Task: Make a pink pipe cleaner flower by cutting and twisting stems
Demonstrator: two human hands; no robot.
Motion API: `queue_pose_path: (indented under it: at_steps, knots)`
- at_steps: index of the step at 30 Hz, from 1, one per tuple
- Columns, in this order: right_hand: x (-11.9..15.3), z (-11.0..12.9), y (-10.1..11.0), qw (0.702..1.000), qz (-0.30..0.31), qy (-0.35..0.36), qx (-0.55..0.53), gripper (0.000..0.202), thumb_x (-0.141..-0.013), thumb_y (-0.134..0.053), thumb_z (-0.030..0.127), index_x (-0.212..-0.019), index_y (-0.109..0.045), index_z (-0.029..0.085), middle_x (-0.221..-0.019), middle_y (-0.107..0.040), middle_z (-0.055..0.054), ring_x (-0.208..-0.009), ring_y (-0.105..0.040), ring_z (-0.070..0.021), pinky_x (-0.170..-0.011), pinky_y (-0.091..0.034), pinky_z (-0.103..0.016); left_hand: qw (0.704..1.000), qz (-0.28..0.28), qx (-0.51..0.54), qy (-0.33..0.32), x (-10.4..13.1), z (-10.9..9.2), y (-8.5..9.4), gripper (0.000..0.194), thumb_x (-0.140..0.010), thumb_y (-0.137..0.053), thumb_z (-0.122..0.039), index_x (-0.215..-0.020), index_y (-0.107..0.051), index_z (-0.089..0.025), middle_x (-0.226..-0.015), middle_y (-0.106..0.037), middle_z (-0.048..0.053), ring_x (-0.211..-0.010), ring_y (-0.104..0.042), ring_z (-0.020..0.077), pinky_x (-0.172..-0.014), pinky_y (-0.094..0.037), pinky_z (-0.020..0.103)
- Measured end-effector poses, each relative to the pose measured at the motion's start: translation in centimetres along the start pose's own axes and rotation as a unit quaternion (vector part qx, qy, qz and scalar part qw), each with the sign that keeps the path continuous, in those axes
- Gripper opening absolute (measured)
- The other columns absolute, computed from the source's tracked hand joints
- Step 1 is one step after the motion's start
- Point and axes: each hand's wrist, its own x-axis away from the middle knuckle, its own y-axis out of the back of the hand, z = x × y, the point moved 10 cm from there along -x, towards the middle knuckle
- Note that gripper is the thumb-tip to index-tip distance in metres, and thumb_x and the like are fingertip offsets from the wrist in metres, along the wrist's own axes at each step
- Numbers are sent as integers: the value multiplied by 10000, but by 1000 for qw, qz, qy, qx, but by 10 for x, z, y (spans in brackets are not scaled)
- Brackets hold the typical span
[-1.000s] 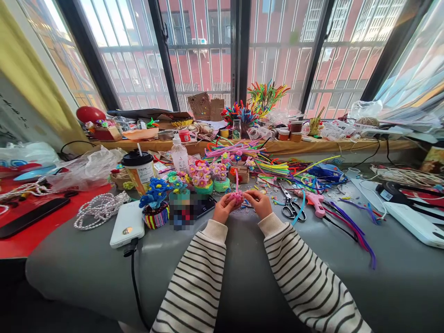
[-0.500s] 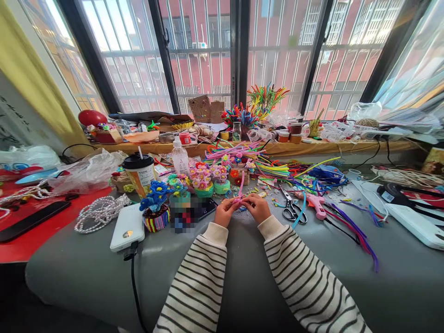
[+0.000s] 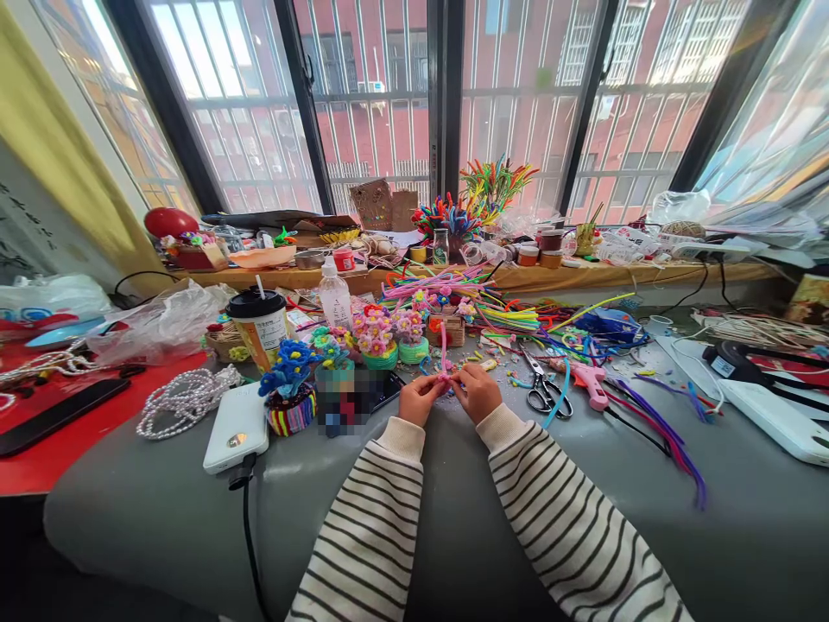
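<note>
In the head view, our grip is closed: the fingers of our left hand (image 3: pixel 420 399) and right hand (image 3: pixel 479 393) pinch a small pink fuzzy piece (image 3: pixel 444 347) between them, its stem standing upright above the fingertips. The pink fuzzy piece is in front of us, over the middle of the grey bench (image 3: pixel 453 536); our fingers hide much of its lower part.

To the right of our hands lie the scissors (image 3: pixel 540 389), with a light blue stem (image 3: pixel 560 389) at their handles, then a pink glue gun (image 3: pixel 592 384) and some purple stems (image 3: pixel 667 428). To the left we see a dark phone (image 3: pixel 387 390), a striped pot (image 3: pixel 293 413) of blue flowers (image 3: pixel 288 367) and a white power bank (image 3: pixel 238 428) with a black cable plugged in. Beyond our hands stand pink flowers (image 3: pixel 374 328) in a green pot (image 3: pixel 381 356), a clear bottle (image 3: pixel 335 298) and a lidded cup (image 3: pixel 261 328), with a loose pile of coloured fuzzy stems (image 3: pixel 440 283) near the windowsill (image 3: pixel 576 276).
</note>
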Motion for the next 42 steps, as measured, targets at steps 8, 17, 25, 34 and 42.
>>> queue_pose_path:
  at_steps: [8,17,25,34,42]
  knots:
    - [-1,-1,4,999,-17,-18,-33,202,-738,-384,283,-765,-557,183,-703,-530,-46,-710,-459,-144,-655,-369,-249,996,5,-43,-74,3,-23,-2,234,-546,-570,-263,-756,-595,-161,-770,-530,39,-728,-508,140,-703,-414,276]
    - [-1,10,-1,999,6,39,-13,228,-764,-346,269,-866,-539,205,-762,-536,-55,-768,-452,-153,-678,-354,-264,998,0,-24,-60,7,-24,-2,230,-547,-570,-246,-742,-491,-152,-670,-538,12,-626,-533,108,-642,-428,252]
    - [-1,15,-6,997,21,60,33,249,-774,-315,235,-705,-548,179,-687,-528,-63,-726,-452,-153,-657,-355,-262,998,-10,-31,-48,5,-13,2,188,-523,-581,-263,-654,-518,-144,-624,-557,5,-594,-530,112,-621,-422,264]
    - [-1,1,13,993,-51,0,-107,187,-749,-369,249,-740,-546,187,-699,-540,-43,-696,-478,-127,-639,-387,-238,998,36,40,-37,4,-20,-10,267,-535,-585,-237,-773,-511,-142,-759,-562,21,-717,-519,121,-710,-400,269]
    - [0,5,11,996,-47,15,-74,209,-739,-391,256,-880,-524,178,-788,-554,-50,-747,-486,-135,-688,-387,-247,994,3,-47,-100,7,-28,-2,239,-606,-519,-294,-798,-568,-161,-783,-561,40,-718,-516,131,-690,-415,272]
